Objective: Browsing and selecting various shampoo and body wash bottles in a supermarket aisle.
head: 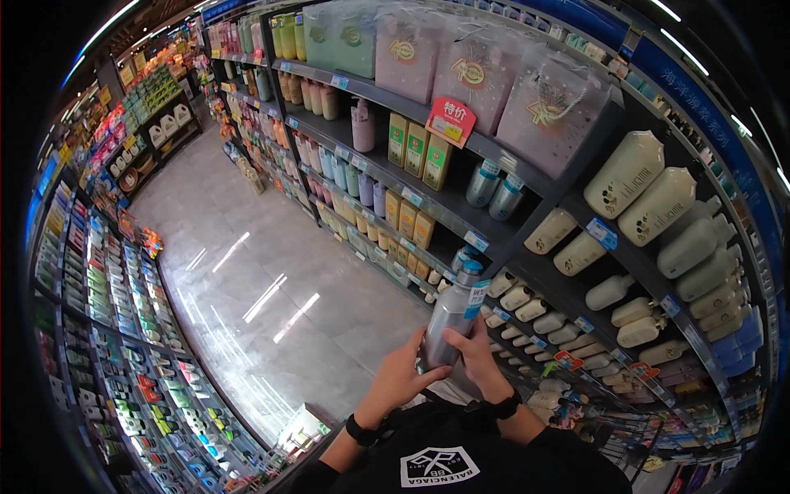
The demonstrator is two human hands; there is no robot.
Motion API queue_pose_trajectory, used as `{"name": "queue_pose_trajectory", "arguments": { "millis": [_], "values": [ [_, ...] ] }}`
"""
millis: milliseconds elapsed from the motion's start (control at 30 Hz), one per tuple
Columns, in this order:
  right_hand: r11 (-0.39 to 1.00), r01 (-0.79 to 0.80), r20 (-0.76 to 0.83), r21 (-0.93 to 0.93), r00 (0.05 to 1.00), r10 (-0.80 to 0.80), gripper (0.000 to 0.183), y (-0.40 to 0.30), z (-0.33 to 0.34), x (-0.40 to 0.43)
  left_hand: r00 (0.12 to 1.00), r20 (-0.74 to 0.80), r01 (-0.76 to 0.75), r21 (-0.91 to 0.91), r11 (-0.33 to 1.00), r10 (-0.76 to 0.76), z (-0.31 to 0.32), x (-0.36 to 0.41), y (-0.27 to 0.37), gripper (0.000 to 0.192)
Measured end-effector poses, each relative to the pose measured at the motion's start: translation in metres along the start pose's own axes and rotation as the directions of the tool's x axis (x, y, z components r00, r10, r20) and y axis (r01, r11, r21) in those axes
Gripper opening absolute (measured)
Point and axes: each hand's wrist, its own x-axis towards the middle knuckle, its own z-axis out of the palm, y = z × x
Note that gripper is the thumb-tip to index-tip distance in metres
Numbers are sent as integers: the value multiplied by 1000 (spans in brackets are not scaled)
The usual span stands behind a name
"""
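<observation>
A silver-grey bottle (450,315) with a blue top and a blue label at its neck stands nearly upright in front of me, held in both hands. My left hand (404,373) wraps its lower left side, the thumb across the base. From the right, my right hand (475,355) grips the body with the thumb over its front. Just behind the top, part of another blue-topped bottle (464,254) shows on a lower shelf. Two similar silver bottles (483,185) lean on the shelf above. Dark bands circle both my wrists.
A dark shelf unit runs along my right, with gift bags (472,71) on top, green-and-gold boxes (417,148), a pink pump bottle (362,125) and cream bottles (624,174). A red price sign (451,120) juts from its edge. Grey tiled floor (278,259) separates it from the opposite shelves (123,346).
</observation>
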Motion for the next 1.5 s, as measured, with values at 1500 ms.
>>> {"name": "queue_pose_trajectory", "arguments": {
  "millis": [1500],
  "values": [
    [699,-315,-732,-642,524,-435,59,90,-30,187,659,752,-533,498,684,-34,-232,324,-171,66]
  ]
}}
